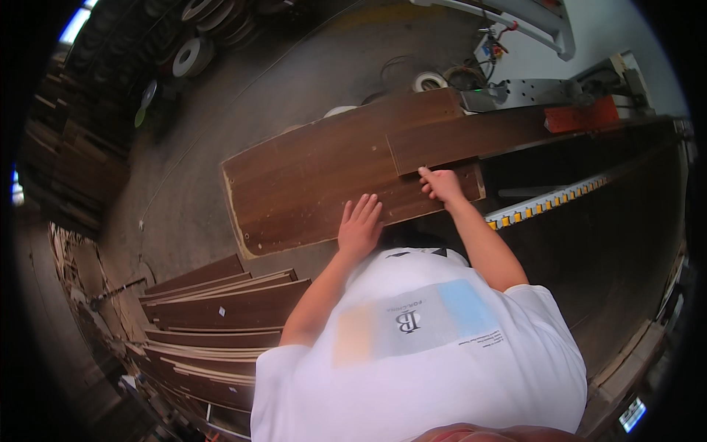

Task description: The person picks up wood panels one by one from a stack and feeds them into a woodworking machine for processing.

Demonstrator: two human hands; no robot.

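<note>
A wide dark-brown board (294,184) with pale, chipped edges lies in front of me as a work surface. On its right part rests a narrower brown wooden panel (456,136), which runs off to the right towards a machine. My left hand (361,225) lies flat near the close edge of the wide board, its fingers stretched out and holding nothing. My right hand (442,186) is closed, with thumb and forefinger at the near edge of the narrower panel, close to its left corner. The other fingers are curled under.
The machine has a red-orange block (582,114) and a white-and-yellow segmented track (549,206) on its right side. Beyond the board sits a white roll (428,81) among cables. Stacked brown panels (221,309) stand at the lower left. Large rolls (193,57) lie at the far left.
</note>
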